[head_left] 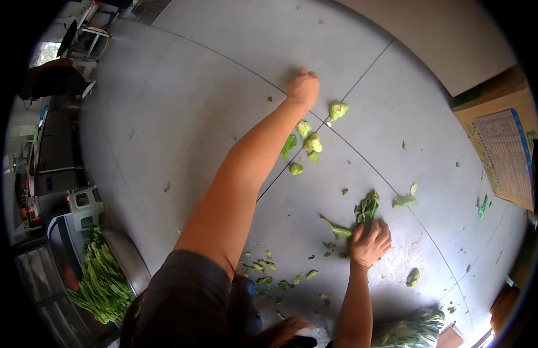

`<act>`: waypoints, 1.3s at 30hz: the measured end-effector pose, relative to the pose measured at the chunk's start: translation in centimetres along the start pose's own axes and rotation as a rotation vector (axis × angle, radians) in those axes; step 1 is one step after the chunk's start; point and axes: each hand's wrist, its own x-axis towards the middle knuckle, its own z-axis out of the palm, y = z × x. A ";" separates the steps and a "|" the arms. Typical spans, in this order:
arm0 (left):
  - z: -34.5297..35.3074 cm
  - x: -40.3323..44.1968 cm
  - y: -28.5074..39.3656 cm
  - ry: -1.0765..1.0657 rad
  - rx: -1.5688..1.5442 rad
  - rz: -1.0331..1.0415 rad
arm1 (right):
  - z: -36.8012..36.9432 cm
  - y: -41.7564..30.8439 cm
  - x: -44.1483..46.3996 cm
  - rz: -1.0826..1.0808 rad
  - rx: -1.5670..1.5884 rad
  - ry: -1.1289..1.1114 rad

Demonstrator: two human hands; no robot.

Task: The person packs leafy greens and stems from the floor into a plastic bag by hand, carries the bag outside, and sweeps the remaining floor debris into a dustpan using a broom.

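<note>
My left hand (304,88) is stretched far forward, low over the grey tiled floor (182,93). Its fingers are curled closed, and what they hold, if anything, is hidden. Near it lie cut pale-green vegetable stem ends (312,142), one separate end piece (338,110) and a loose green leaf (289,146). Closer to me, my right hand (370,242) has its fingers closed around a dark leafy green (367,206) on the floor. A thin green stalk (337,228) lies just left of those fingers.
Green scraps (280,283) are scattered close to my body. A tub of long leafy greens (98,278) stands at lower left. A plastic bag of greens (411,332) sits at lower right. Cardboard boxes (504,139) line the right side, and a small stool (85,204) stands left.
</note>
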 end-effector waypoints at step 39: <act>9.8 -31.1 13.3 0.077 -1.254 0.277 | -1.3 -3.0 -0.4 0.837 1.170 -0.150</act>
